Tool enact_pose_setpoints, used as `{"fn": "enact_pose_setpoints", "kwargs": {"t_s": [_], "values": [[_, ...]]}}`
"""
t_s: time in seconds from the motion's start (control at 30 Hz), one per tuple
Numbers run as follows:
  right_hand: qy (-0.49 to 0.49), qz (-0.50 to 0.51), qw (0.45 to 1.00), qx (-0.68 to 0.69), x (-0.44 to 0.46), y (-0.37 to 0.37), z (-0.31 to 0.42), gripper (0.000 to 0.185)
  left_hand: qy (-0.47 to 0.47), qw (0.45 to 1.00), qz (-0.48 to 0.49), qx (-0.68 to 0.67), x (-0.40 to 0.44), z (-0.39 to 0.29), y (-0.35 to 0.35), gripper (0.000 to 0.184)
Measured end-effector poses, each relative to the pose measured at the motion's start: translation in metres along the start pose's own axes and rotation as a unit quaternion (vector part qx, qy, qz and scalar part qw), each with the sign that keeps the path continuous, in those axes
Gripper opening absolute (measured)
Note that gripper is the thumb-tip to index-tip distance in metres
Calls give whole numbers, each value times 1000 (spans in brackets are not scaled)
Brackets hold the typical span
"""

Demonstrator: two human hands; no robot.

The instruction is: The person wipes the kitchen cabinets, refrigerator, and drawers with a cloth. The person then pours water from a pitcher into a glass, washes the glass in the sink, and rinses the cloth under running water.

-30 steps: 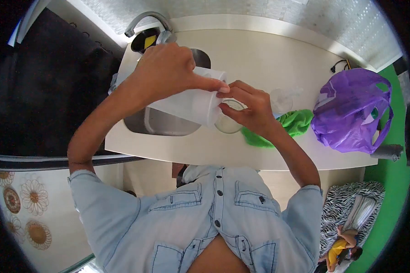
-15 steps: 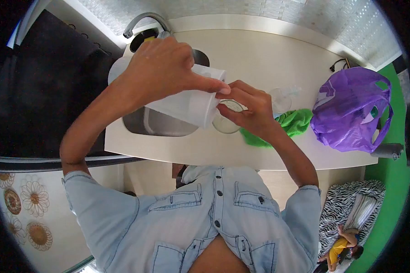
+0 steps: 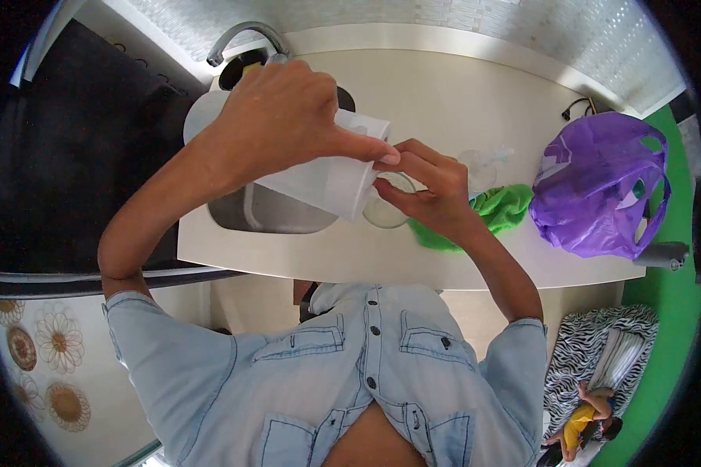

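A tall translucent white plastic container (image 3: 319, 185) lies tilted in the air over the sink, its mouth facing right. From above, my left hand (image 3: 284, 117) is closed on it, thumb stretched along to the rim. My right hand (image 3: 432, 187) pinches at that rim, fingertips beside my left thumb; the exact contact is partly hidden. Just below and behind my right fingers, a clear glass (image 3: 385, 216) stands on the counter. Near my right wrist lies a crumpled green cloth (image 3: 505, 208).
The steel sink (image 3: 280, 214) with its curved faucet (image 3: 245, 29) is at the left of the white counter (image 3: 397, 257). Another clear glass item (image 3: 481, 173) sits behind the cloth. A purple plastic bag (image 3: 592, 191) stands at right. Farther down right, a person (image 3: 580, 428) lies on zebra-striped fabric.
Both hands and the container have shifted very slightly to the right. The grip looks the same.
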State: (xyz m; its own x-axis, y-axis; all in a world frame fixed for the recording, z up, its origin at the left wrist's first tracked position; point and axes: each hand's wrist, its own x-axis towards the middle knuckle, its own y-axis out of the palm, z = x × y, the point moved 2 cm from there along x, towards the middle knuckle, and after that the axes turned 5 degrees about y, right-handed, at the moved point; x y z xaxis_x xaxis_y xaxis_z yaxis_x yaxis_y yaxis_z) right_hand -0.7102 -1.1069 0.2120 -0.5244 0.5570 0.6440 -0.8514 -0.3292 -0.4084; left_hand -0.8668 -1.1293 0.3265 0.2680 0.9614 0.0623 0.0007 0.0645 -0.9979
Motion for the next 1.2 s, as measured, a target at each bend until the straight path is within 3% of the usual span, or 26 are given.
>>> {"fn": "enact_pose_setpoints", "kwargs": {"t_s": [0.43,0.53,0.93,1.13,1.2], "values": [[6,2,1000,8,-2,-3,-2,31,9,1000,17,12,5,-6,-3,73],[4,-4,1000,6,-2,-3,-1,29,64,996,-61,33,5,-6,0,73],[-6,-36,999,2,1,-5,0,28,59,996,-49,55,9,-12,-11,72],[-16,-44,999,-11,4,-7,2,27,74,992,-88,48,8,-10,-12,71],[-16,-47,999,-6,4,-6,2,27,47,997,-41,54,9,-15,-18,71]]}}
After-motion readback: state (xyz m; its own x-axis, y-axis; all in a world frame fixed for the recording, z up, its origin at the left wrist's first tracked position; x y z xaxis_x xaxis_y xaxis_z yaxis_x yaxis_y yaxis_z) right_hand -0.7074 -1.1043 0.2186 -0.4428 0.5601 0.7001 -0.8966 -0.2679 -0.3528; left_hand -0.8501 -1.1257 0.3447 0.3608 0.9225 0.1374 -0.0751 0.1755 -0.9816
